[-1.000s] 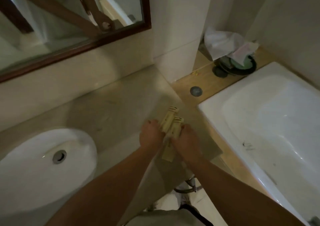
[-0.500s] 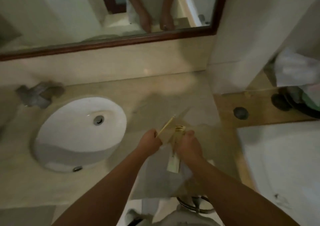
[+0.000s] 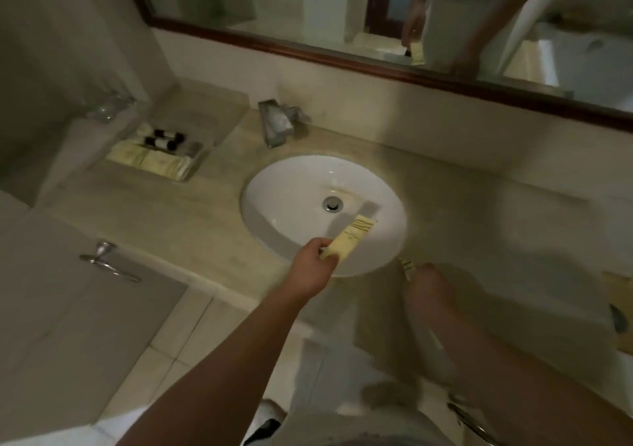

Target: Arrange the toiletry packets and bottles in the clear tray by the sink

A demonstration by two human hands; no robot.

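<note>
Hands have parted: left hand (image 3: 313,265) extends over the sink (image 3: 274,206) pinching a yellow packet (image 3: 349,238); blurred right hand (image 3: 428,284) grips another packet (image 3: 407,267).

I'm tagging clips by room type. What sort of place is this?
Most likely a hotel bathroom: a sink set in a stone counter under a wide mirror, and a clear tray of small bottles and packets.

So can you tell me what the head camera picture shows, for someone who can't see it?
A person's left hand holds a pale yellow toiletry packet over a white sink, while the blurred right hand holds another yellow packet. At the far left of the beige counter, a clear tray holds small dark-capped bottles and more packets.
</note>
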